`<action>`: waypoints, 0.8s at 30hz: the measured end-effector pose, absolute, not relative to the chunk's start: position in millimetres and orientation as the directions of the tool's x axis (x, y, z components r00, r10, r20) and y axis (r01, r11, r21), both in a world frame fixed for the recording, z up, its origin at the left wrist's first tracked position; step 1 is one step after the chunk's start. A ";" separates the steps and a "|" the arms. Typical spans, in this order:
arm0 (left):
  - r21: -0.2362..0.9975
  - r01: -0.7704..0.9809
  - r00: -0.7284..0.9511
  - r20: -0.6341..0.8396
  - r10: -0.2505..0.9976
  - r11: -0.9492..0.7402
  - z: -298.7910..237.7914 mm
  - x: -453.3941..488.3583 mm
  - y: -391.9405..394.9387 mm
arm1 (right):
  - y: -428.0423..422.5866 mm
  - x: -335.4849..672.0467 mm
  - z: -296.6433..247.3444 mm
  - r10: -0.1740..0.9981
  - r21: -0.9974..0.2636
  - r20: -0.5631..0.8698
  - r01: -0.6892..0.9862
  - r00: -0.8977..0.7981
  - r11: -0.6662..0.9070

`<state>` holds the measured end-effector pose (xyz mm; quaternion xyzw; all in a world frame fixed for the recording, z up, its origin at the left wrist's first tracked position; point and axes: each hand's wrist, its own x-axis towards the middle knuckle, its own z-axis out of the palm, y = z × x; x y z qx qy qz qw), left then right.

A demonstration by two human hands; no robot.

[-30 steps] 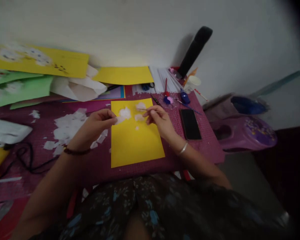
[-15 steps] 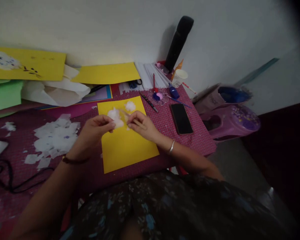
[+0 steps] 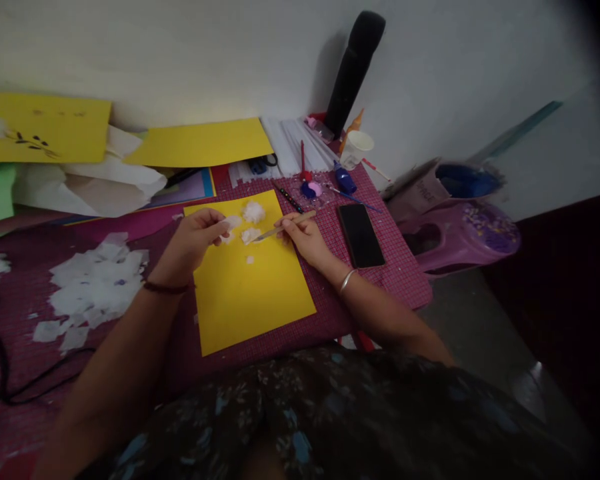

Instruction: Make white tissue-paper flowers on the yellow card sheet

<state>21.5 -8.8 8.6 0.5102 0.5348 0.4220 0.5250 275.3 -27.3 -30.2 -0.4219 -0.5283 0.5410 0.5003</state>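
Observation:
Over the upper left of a yellow sheet (image 3: 255, 300), my left hand (image 3: 195, 240) pinches a thin piece of white tissue paper (image 3: 231, 223). My right hand (image 3: 305, 238) grips a slim wooden-handled tool (image 3: 303, 218), which looks like a paintbrush. Its greyish tip points left and reaches a small white clump (image 3: 251, 235) on the sheet. Just beyond lies a ruffled white tissue tuft (image 3: 253, 212). A tiny white scrap (image 3: 250, 259) rests below the clump.
A heap of white tissue squares (image 3: 97, 280) lies left. Right of the sheet are a phone (image 3: 361, 235), a beaded pen (image 3: 287, 196), a paint palette (image 3: 313, 190), a blue bottle (image 3: 345, 179) and a paper cup (image 3: 357, 148). Yellow cards (image 3: 205, 143) stand at the back.
My right hand has moved right and turned the tool so its tip meets the white clump. My left hand has shifted slightly left and up, holding the tissue off the sheet.

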 end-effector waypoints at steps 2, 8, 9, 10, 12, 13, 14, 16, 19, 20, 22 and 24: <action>0.986 0.110 0.056 -0.135 0.989 0.128 5.2 16.8 -8.1 | -26.9 273.9 -31.2 0.979 -0.996 0.082 -0.054 -0.185 0.073; 0.976 0.085 0.086 -0.207 0.975 0.200 4.4 3.1 -6.3 | -24.9 272.3 -33.7 0.971 -0.992 0.121 -0.059 -0.207 0.111; 0.975 0.082 0.094 -0.215 0.972 0.208 3.6 2.4 -6.0 | -24.8 271.8 -34.1 0.971 -0.992 0.123 -0.052 -0.207 0.114; 0.975 0.077 0.098 -0.216 0.971 0.209 2.5 2.0 -5.6 | -24.8 271.3 -34.3 0.970 -0.992 0.124 -0.042 -0.208 0.118; 0.977 0.066 0.097 -0.207 0.974 0.201 -0.1 1.6 -4.7 | -25.1 270.4 -34.3 0.969 -0.992 0.129 -0.017 -0.211 0.129; 0.978 0.061 0.101 -0.203 0.974 0.197 -1.4 1.5 -4.4 | -25.4 270.0 -34.2 0.968 -0.991 0.133 -0.006 -0.212 0.135; 0.979 0.059 0.108 -0.199 0.974 0.193 -2.6 1.2 -4.0 | -25.7 269.7 -34.1 0.968 -0.990 0.137 0.002 -0.212 0.140; 0.980 0.067 0.134 -0.193 0.972 0.185 -5.0 0.3 -3.7 | -26.5 269.5 -33.9 0.967 -0.989 0.139 0.017 -0.213 0.146; 0.980 0.079 0.151 -0.194 0.969 0.184 -7.0 -1.6 -4.6 | -27.1 269.9 -34.5 0.963 -0.987 0.152 0.024 -0.224 0.162; 0.979 0.079 0.145 -0.198 0.969 0.189 -6.8 -2.1 -5.2 | -27.1 270.1 -35.0 0.959 -0.985 0.163 0.022 -0.231 0.173; 0.978 0.096 0.134 -0.198 0.971 0.186 -4.1 -2.9 -7.0 | -26.7 270.5 -36.5 0.954 -0.981 0.180 0.022 -0.239 0.190; 0.978 0.147 0.150 -0.171 0.974 0.149 1.2 -2.9 -8.7 | -26.0 270.6 -38.2 0.956 -0.981 0.178 0.032 -0.233 0.191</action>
